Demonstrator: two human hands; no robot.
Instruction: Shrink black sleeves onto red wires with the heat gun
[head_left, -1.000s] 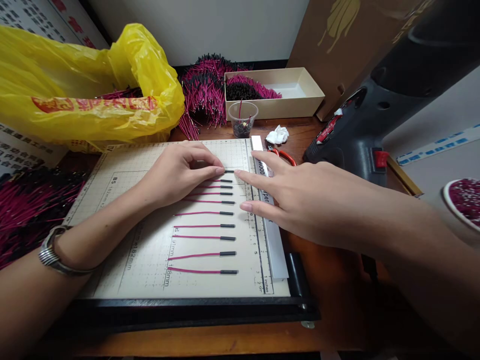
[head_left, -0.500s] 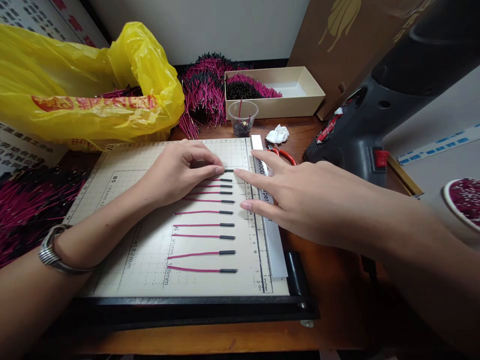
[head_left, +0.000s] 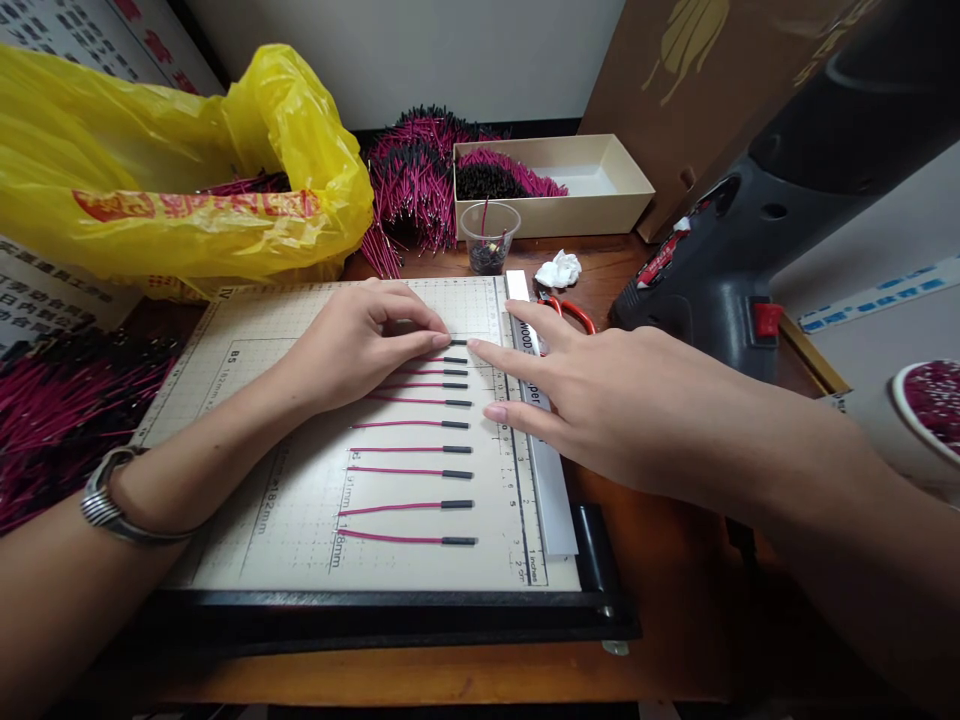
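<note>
My left hand (head_left: 375,330) rests on the board of a paper trimmer (head_left: 300,530), thumb and forefinger pinched on a wire whose black sleeve (head_left: 460,342) sticks out to the right. My right hand (head_left: 600,380) has its fingers spread; the index fingertip is at the sleeve's free end, and whether it presses on it I cannot tell. Below, several pink wires with black sleeves (head_left: 397,425) lie in a spaced column, sleeves to the right. My left hand hides the left ends of the upper ones. A white strip (head_left: 551,500) lies along the trimmer's right edge, partly under my right hand.
A heat gun (head_left: 742,250) stands at right, near a white cup of pink pieces (head_left: 934,405). Behind the board are a clear cup (head_left: 489,245), crumpled tissue (head_left: 559,270), red-handled pliers (head_left: 577,312), and a box of wires (head_left: 585,215). Left are a yellow bag (head_left: 225,240) and heaped wires (head_left: 67,420).
The whole view has shifted very slightly. Both hands and the wires keep their places on the board.
</note>
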